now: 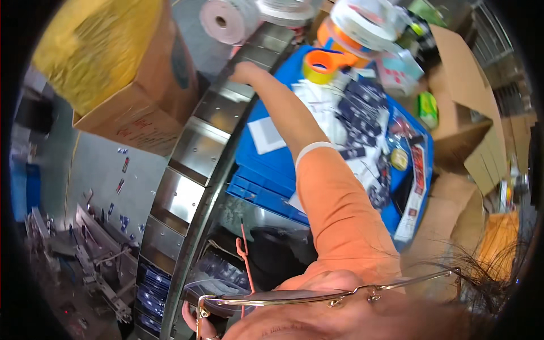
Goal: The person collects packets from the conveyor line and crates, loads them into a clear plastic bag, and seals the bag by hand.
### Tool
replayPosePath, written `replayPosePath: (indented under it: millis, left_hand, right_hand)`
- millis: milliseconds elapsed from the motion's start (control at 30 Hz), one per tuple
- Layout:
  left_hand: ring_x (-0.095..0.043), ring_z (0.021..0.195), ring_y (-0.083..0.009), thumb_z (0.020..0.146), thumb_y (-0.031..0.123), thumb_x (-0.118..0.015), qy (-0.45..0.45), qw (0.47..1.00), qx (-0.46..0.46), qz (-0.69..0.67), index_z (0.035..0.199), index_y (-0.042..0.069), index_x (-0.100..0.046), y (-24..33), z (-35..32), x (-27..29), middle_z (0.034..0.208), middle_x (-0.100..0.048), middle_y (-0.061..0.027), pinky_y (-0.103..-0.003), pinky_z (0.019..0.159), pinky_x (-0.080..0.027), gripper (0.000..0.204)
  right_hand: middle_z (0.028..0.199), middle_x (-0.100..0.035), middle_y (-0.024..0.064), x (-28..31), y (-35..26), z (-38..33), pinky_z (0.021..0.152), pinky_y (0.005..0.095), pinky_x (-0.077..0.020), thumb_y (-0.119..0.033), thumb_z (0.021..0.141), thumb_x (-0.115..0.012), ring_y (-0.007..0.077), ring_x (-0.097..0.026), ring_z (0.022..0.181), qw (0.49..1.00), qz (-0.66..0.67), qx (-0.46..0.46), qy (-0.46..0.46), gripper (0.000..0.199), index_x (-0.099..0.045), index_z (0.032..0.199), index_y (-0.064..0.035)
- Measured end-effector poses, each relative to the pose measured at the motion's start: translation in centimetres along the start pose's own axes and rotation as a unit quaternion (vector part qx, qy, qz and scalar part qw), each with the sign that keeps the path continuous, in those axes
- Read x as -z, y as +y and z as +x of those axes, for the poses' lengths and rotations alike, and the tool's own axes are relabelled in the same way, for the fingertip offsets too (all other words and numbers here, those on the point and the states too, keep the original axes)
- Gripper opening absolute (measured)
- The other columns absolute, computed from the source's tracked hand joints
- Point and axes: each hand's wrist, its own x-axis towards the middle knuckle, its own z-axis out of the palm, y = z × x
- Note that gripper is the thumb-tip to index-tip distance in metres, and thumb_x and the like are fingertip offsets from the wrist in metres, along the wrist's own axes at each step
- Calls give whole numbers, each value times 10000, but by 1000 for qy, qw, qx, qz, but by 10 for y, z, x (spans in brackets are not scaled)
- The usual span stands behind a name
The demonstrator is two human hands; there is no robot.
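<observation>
My right arm, in an orange sleeve, stretches far forward over a blue crate. My right hand is at the far part of a long metal track divided into compartments. Its fingers dip over a compartment, blurred and partly hidden, so what they hold does not show. Low at the left, my left hand is beside the track's near end, mostly covered by a glasses rim; its grip is hidden. Dark blue sachets fill the nearest compartments, close to this hand.
Right of the track, loose dark sachets, white papers and yellow tape lie on blue plastic. Label rolls stand at the back. A carton with a yellow bag is left; another open carton is right. Machine parts sit lower left.
</observation>
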Motion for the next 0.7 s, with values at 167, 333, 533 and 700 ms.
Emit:
replayPosePath:
  millis: [167,333,533,700]
  left_hand:
    - [-522,1047,-220,779,-51,-515,-28,951,201,-233,1184,-28,-483,63,77,-2,1211,-483,-128,-323,887,-431,407]
    - [-548,1018,-217,760,-64,-541,-39,935,58,-349,1130,-12,-533,159,145,-29,1148,-525,-126,-296,856,-449,373]
    - [-596,866,-170,773,-14,-610,-249,858,-167,-418,1047,-1,-576,326,237,-73,1003,-575,-106,-268,746,-487,276]
    - [-614,729,-220,717,146,-696,-301,860,-159,-379,881,5,-595,423,303,-163,809,-615,-131,-282,650,-483,239]
  right_hand:
    - [930,-630,130,86,37,-152,809,359,-466,-333,758,-613,270,-605,896,969,127,150,152,342,-633,956,-55]
    - [997,-607,133,146,171,-290,822,331,-460,-249,765,-640,221,-590,946,961,116,49,245,384,-593,1085,-42]
    - [953,-616,212,118,338,-348,781,396,-470,-335,673,-699,340,-597,906,908,84,-259,320,446,-590,948,-1]
    - [987,-613,239,104,352,-321,821,414,-466,-425,734,-614,359,-598,934,896,21,-283,342,511,-612,1014,3]
